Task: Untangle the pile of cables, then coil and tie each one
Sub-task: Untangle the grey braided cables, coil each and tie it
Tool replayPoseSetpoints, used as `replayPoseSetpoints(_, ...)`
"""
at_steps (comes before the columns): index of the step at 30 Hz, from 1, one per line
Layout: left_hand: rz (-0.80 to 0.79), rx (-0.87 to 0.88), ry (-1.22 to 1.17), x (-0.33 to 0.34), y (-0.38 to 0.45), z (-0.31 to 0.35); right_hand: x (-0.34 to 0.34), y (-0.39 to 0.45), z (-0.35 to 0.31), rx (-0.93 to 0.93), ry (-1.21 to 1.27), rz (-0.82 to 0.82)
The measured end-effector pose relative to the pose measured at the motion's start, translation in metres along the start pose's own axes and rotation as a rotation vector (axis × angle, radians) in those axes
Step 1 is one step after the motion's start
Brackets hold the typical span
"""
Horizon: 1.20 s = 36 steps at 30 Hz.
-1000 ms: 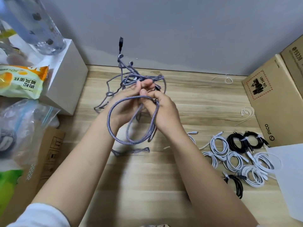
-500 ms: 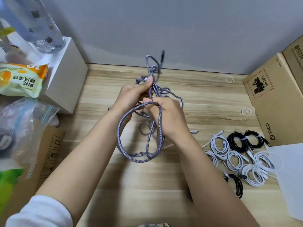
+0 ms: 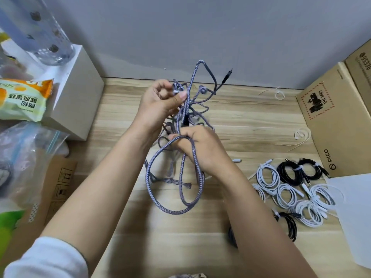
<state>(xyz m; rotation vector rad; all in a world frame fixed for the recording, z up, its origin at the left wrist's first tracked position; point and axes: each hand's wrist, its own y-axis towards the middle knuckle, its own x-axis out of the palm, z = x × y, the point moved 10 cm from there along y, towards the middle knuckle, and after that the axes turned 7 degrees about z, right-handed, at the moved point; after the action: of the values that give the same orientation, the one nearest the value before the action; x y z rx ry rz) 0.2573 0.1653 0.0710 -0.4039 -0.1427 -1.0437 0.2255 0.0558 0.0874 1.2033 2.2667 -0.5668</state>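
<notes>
Two hands, raised off the wooden worktop (image 3: pixel 251 121) since a second ago. Left hand (image 3: pixel 160 103) lifted higher, fingers pinching the tangled braided cable (image 3: pixel 181 171) above; right hand (image 3: pixel 200 149) curled round hanging loops below. Coil longer now: untangling advancing. Woven, purple-grey, floppy. Smooth tied white and black coils (image 3: pixel 289 187) lying right.

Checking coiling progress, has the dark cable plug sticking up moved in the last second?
Yes. The dark plug swung rightward along the grey wall, away from the white box.
</notes>
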Motion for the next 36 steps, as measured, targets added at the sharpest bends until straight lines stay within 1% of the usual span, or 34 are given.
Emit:
replayPoseSetpoints(3,0.214,0.021,-0.040,-0.022,0.014,0.003,0.000,-0.010,-0.014,-0.088,0.010,-0.018)
replayPoseSetpoints(6,0.371,0.021,-0.041,-0.049,0.029,-0.003,-0.004,-0.024,-0.038,-0.199,0.089,-0.027)
replayPoseSetpoints(8,0.458,0.003,-0.063,-0.068,0.035,-0.010,-0.015,-0.028,-0.046,-0.228,0.130,0.013)
replayPoseSetpoints(10,0.504,0.019,-0.050,-0.078,0.038,-0.012,-0.030,-0.031,-0.053,-0.258,0.192,0.056)
replayPoseSetpoints(14,0.589,0.078,0.047,-0.089,0.040,-0.009,-0.037,-0.043,-0.075,-0.386,0.279,0.028)
replayPoseSetpoints(19,0.715,0.042,0.087,-0.115,0.045,-0.020,-0.040,-0.044,-0.075,-0.402,0.267,0.032)
replayPoseSetpoints(23,0.774,0.033,0.220,-0.130,0.047,-0.025,-0.042,-0.049,-0.088,-0.488,0.291,0.076)
replayPoseSetpoints(25,0.779,0.071,0.274,-0.131,0.050,-0.024,-0.039,-0.047,-0.084,-0.448,0.341,0.059)
replayPoseSetpoints(27,0.767,0.082,0.325,-0.132,0.052,-0.023,-0.037,-0.040,-0.073,-0.339,0.436,0.036)
replayPoseSetpoints(28,0.726,0.071,0.359,-0.129,0.055,-0.023,-0.037,-0.036,-0.066,-0.280,0.493,0.041)
replayPoseSetpoints(30,0.592,0.078,0.451,-0.116,0.058,-0.022,-0.041,-0.029,-0.053,-0.200,0.541,0.108)
replayPoseSetpoints(32,0.454,0.134,0.637,-0.093,0.046,-0.017,-0.045,-0.023,-0.040,-0.141,0.538,0.179)
replayPoseSetpoints(33,0.405,0.190,0.751,-0.083,0.036,-0.012,-0.046,-0.021,-0.035,-0.118,0.545,0.205)
replayPoseSetpoints(35,0.341,0.349,1.002,-0.060,0.012,-0.003,-0.048,-0.018,-0.029,-0.093,0.579,0.233)
replayPoseSetpoints(36,0.277,0.416,1.107,-0.047,0.002,-0.004,-0.048,-0.017,-0.028,-0.089,0.605,0.228)
